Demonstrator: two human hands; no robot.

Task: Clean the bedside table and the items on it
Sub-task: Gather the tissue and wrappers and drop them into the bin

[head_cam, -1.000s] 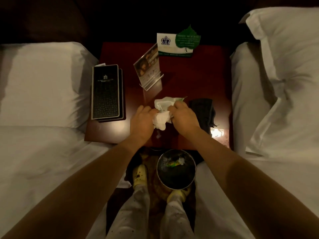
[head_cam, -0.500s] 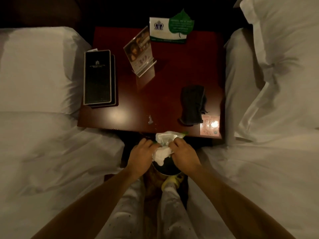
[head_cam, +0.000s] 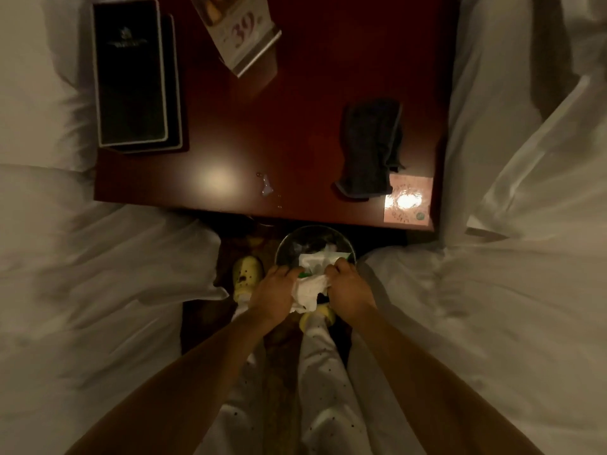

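- Bedside table (head_cam: 295, 126), dark red and glossy, stands on the far side between two white beds, one on the left (head_cam: 82, 274) and one on the right (head_cam: 509, 290).
- Black folders (head_cam: 131, 73) lie stacked on its far left part. Just to their right, a clear sign stand (head_cam: 243, 31) holding a printed card sits at the far edge.
- A dark cloth (head_cam: 371, 149) lies crumpled on the right part of the table. Its near end reaches a pale square card (head_cam: 407, 200) at the near right corner.
- A few drops of liquid (head_cam: 266, 188) sit on the wood close to the near edge, around the middle.
- A round bin (head_cam: 281, 247) stands on the floor just near of the table's front edge, with white scraps inside.
- Both hands are side by side above the near rim of the bin, off the table.
- The left hand (head_cam: 272, 293) curls its fingers round the left side of a crumpled white tissue wad (head_cam: 310, 289), and the right hand (head_cam: 348, 290) grips its right side.
- A white wrapper with a green edge (head_cam: 318, 259) sticks out on the far side of the wad, over the bin's opening.
- Yellow shoes (head_cam: 246, 274) and pale dotted trousers (head_cam: 325, 372) show below the hands.
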